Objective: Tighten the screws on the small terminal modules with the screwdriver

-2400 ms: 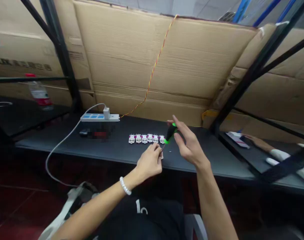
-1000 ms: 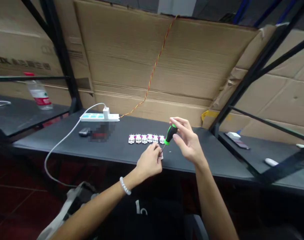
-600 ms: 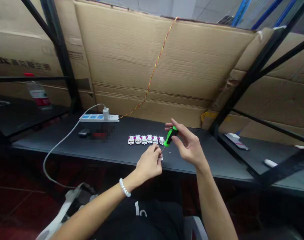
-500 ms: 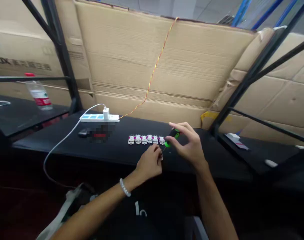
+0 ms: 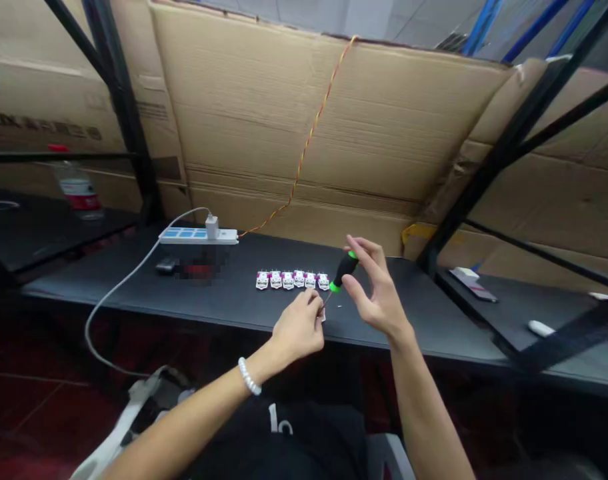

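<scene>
My left hand (image 5: 300,328) is closed in a pinch on a small white and purple part (image 5: 323,314) near the front edge of the black table (image 5: 224,300). My right hand (image 5: 374,287) holds a small screwdriver with a black and green handle (image 5: 343,271) by the fingertips, its tip pointing down at the pinched part. A row of several similar white and purple parts (image 5: 293,279) lies just behind my hands.
A white power strip (image 5: 198,235) with a charger and white cable sits at the back left, a dark item (image 5: 167,267) beside it. Cardboard walls (image 5: 334,133) stand behind. A water bottle (image 5: 77,190) is on the left table. Black frame bars (image 5: 489,167) cross on the right.
My right fingers have shifted around the screwdriver handle, turning it, while the tip stays on the part. My left hand has kept its pinch in place.
</scene>
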`<state>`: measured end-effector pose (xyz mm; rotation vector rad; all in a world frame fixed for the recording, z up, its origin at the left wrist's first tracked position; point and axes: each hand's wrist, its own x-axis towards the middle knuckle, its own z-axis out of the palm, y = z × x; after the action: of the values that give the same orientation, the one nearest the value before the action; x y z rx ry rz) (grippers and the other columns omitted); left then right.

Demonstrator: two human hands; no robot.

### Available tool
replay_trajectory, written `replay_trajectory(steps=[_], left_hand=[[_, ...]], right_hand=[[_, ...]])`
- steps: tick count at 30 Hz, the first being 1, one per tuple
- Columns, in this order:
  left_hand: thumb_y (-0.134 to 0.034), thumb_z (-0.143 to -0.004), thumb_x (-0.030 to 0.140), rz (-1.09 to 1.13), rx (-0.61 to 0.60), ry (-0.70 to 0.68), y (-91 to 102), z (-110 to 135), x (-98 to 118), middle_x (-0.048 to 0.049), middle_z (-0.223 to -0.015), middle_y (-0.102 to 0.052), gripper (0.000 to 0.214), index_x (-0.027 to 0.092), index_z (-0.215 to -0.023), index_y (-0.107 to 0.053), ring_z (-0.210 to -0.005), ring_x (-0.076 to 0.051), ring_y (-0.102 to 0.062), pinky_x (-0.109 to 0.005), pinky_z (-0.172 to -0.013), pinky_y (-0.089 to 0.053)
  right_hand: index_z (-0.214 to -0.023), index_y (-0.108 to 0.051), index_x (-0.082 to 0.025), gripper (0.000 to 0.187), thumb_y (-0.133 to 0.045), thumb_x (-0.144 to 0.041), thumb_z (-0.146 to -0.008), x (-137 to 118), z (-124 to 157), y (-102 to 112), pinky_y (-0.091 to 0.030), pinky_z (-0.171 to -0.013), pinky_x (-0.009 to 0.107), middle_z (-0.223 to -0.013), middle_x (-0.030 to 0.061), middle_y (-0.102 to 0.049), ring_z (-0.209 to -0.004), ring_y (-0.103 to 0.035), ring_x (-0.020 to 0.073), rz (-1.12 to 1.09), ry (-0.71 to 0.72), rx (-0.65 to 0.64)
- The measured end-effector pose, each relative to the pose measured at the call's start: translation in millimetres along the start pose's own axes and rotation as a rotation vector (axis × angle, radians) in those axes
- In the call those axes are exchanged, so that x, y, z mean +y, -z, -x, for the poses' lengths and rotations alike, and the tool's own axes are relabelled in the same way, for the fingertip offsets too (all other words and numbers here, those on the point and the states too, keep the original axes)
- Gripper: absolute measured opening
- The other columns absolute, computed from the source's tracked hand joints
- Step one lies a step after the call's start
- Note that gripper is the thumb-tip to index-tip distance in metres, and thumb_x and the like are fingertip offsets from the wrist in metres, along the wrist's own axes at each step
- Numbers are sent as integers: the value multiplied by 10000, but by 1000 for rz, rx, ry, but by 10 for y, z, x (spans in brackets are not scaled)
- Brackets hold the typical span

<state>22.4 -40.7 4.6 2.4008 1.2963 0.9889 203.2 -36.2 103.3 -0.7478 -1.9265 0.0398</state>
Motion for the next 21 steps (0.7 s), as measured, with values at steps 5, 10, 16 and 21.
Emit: replay_trajectory(steps=[5, 10, 16, 21], left_hand=[[-570, -887, 69, 0, -1, -6, -6, 2, -2, -91, -1153, -628, 166, 217, -961, -592, -1021, -245, -644, -374, -913, -585], [-566, -897, 81, 7, 9, -5, -7, 2, -8, -90, -1148, -631, 160, 215, -975, -601, -1002, -241, -650, -372, -902, -586], [-568, -893, 72, -2, 12, -8, -14, -4, -17, -92, -1149, -634, 162, 216, -962, -594, -1009, -245, -647, -375, -898, -585], [-562, -892, 63, 7, 13, -22, -14, -12, -20, -94, -1132, -628, 162, 209, -957, -592, -1001, -244, -645, -379, -904, -585]], right_hand=[[-1494, -653, -335, 476, -695, -297, -1022, 19, 8, -11, -624, -920, 434, -1144, 77, -714, -1019, -707, 252, -30, 2, 60], [-1520, -634, -315, 492, -672, -314, -1029, 7, -2, 21, -616, -939, 455, -1279, 116, -666, -1114, -687, 274, -9, -9, 20], [-1445, -694, -317, 438, -714, -303, -1007, 6, -27, 49, -613, -854, 411, -1091, 64, -725, -909, -681, 227, -3, -30, 27], [-1571, -577, -295, 529, -635, -315, -1045, -15, -32, 53, -612, -965, 446, -1309, 116, -707, -1112, -698, 266, -42, -28, -52]])
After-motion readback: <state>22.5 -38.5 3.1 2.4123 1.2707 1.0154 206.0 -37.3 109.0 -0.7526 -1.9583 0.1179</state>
